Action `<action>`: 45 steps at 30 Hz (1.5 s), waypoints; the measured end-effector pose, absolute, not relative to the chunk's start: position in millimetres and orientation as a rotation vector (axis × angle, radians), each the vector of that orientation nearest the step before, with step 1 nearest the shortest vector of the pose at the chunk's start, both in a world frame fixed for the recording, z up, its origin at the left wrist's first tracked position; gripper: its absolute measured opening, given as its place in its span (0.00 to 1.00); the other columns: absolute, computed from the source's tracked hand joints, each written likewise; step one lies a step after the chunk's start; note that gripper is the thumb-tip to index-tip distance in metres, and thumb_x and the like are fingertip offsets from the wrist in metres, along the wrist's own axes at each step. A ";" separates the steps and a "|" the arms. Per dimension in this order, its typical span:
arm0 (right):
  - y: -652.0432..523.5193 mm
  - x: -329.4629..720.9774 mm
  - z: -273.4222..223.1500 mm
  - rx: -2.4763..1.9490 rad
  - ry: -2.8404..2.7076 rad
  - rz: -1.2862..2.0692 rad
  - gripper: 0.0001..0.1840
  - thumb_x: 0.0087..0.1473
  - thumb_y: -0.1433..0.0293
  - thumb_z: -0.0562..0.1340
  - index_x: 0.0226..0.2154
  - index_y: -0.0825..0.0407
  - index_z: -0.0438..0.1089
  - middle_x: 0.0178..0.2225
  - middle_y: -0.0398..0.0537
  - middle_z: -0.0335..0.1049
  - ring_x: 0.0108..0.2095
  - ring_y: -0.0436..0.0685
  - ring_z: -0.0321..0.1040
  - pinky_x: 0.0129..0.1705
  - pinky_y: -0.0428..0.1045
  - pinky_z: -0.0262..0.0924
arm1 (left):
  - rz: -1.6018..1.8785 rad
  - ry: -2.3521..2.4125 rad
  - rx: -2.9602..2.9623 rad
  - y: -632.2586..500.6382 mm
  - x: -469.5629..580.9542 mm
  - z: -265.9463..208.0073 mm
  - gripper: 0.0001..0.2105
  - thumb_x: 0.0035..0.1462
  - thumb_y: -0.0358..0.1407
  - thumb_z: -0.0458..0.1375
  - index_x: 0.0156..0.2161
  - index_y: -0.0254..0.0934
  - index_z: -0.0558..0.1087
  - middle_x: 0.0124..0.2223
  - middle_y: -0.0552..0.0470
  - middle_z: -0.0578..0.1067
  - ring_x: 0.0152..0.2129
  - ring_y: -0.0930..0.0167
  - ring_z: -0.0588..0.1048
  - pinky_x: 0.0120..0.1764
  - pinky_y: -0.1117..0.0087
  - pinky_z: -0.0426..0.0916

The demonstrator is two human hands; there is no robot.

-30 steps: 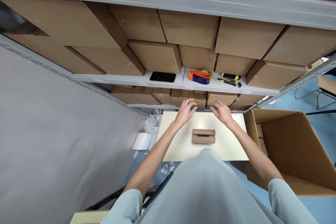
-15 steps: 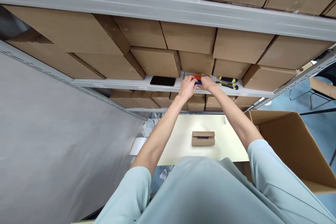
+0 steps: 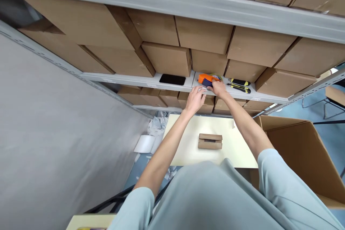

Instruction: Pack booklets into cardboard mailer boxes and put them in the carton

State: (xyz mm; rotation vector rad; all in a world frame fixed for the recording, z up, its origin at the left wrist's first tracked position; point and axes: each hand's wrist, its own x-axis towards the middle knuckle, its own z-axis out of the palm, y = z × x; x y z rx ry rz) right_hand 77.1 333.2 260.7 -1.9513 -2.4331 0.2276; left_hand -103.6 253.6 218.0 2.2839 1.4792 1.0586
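My right hand (image 3: 219, 88) grips an orange and dark blue tape dispenser (image 3: 204, 79) at its right end, on the grey shelf (image 3: 172, 85). Part of a yellowish tape roll (image 3: 217, 76) shows behind it. Just in front of the shelf edge, my left hand (image 3: 195, 100) is apart from the dispenser, fingers bent and spread, holding nothing. Two yellow and black utility knives lie to the right: one (image 3: 239, 82) at the back, the other (image 3: 239, 88) nearer the edge. A black phone-like slab (image 3: 172, 79) rests on the left.
Cardboard boxes (image 3: 203, 36) fill the shelves above, behind and below. Under my arms, a pale table (image 3: 185, 143) carries a small brown carton (image 3: 210, 141). A large open cardboard box (image 3: 299, 147) stands at right. Crumpled white material (image 3: 157, 125) lies by the left wall.
My left hand has come off the tape dispenser and dropped toward me, below the shelf edge. My right hand stays on the dispenser. The view has shifted slightly.
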 end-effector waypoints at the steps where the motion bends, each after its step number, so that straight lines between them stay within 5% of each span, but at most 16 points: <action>1: 324.0 81.9 257.2 -1.903 -2.426 0.230 0.32 0.75 0.56 0.62 0.67 0.65 0.65 0.56 0.76 0.79 0.60 0.76 0.77 0.64 0.63 0.67 | 1.094 1.479 2.257 240.9 -106.6 215.3 0.12 0.69 0.33 0.58 0.53 0.42 0.80 0.62 0.40 0.77 0.62 0.52 0.74 0.67 0.47 0.70; 6: 240.2 114.4 229.7 -1.695 -2.477 0.350 0.38 0.74 0.49 0.59 0.69 0.63 0.62 0.54 0.74 0.80 0.54 0.79 0.79 0.56 0.64 0.72 | 1.156 1.528 2.062 160.5 -120.4 193.5 0.12 0.74 0.37 0.56 0.56 0.42 0.78 0.64 0.41 0.77 0.62 0.56 0.75 0.67 0.50 0.70; 18: 43.5 164.7 148.5 -1.664 -2.562 1.044 0.26 0.73 0.51 0.62 0.60 0.53 0.69 0.51 0.63 0.81 0.52 0.76 0.80 0.51 0.62 0.74 | 0.913 1.438 1.620 16.4 -110.0 112.8 0.16 0.74 0.44 0.59 0.59 0.41 0.77 0.59 0.42 0.81 0.52 0.63 0.81 0.54 0.59 0.79; 39: 18.0 170.1 156.8 -1.631 -2.648 1.146 0.20 0.74 0.49 0.61 0.48 0.49 0.71 0.41 0.56 0.79 0.44 0.72 0.78 0.46 0.62 0.72 | 0.803 1.341 1.315 11.6 -107.4 107.1 0.15 0.69 0.45 0.62 0.54 0.41 0.82 0.48 0.47 0.85 0.40 0.67 0.82 0.46 0.65 0.78; 45: 16.6 170.6 156.6 -1.583 -2.662 1.173 0.19 0.73 0.50 0.63 0.50 0.48 0.72 0.41 0.53 0.80 0.43 0.70 0.79 0.44 0.60 0.72 | 0.786 1.358 1.292 11.5 -105.8 98.0 0.11 0.66 0.44 0.63 0.44 0.40 0.82 0.42 0.49 0.84 0.35 0.68 0.79 0.41 0.67 0.76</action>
